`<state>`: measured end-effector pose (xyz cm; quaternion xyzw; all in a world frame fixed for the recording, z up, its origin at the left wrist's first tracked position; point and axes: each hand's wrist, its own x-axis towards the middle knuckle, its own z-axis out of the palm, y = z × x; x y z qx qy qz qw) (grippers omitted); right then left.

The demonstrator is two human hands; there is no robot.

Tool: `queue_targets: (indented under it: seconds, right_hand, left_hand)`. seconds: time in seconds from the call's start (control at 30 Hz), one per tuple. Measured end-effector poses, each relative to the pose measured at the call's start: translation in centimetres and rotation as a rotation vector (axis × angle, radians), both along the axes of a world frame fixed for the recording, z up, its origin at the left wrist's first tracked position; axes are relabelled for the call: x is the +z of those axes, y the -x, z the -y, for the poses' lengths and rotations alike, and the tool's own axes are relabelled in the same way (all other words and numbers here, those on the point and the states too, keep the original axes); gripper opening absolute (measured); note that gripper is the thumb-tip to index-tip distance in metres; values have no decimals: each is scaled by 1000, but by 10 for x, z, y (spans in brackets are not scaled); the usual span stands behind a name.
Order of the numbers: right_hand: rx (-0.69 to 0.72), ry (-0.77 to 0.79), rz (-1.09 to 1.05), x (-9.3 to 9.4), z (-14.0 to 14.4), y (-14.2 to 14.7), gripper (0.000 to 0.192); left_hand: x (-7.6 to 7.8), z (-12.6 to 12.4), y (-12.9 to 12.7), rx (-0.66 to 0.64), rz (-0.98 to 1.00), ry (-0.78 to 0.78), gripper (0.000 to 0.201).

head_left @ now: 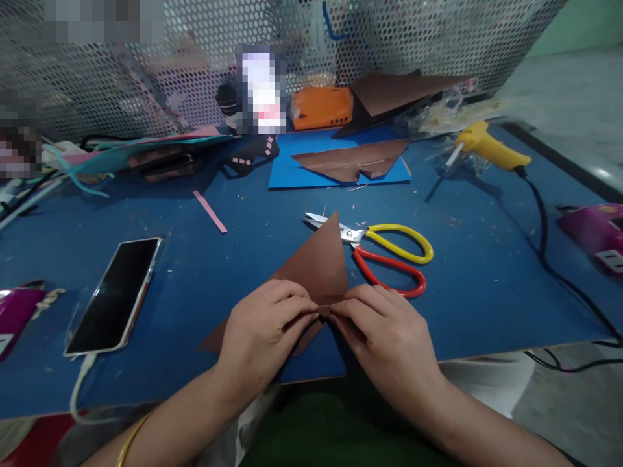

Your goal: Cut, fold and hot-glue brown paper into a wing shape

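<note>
A brown sheet of paper point(316, 259), cut to a pointed shape, is held near the table's front edge. My left hand point(270, 324) pinches it from the left, thumb and fingertips closed on a narrow edge. From the right, my right hand point(387, 327) grips the same edge, its fingertips close to those of the left. Part of the paper is hidden under my hands. Scissors point(350, 235) with one yellow and one red handle lie just beyond my right hand, blades pointing left and slightly parted.
A phone point(117, 295) with a white cable lies at left. Another brown paper piece point(355, 160) rests on a blue sheet point(292, 178). A yellow glue gun point(494, 146) trails a black cord at right. A pink strip point(210, 212) lies mid-table; a perforated metal screen point(438, 39) stands behind.
</note>
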<state>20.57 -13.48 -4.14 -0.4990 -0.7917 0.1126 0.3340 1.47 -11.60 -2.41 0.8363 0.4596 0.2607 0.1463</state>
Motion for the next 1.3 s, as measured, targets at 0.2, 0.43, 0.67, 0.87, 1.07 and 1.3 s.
queue_targets:
  seconds: [0.2,0.43,0.67,0.87,1.07,1.3]
  right_hand:
    - [0,60,-40,-1,0,-3,16]
    - [13,74,-49,-1,-2,-4,18]
    - [11,104,-55,0,-2,-3,18]
    - [4,96,-40,0,-1,-3,13]
    - [-21,62,77,0,-2,2,20]
    - [-57,80,110,1,-3,3,18]
  left_hand:
    - [2,-3,2,-15,-25,28,16]
    - [1,-2,-2,16,4,24,15]
    - [2,-2,-1,25,22,84,15]
    - [0,-4,-1,32,23,104,13]
    - [0,-7,1,60,33,156,10]
    - [2,-7,0,52,13,206,14]
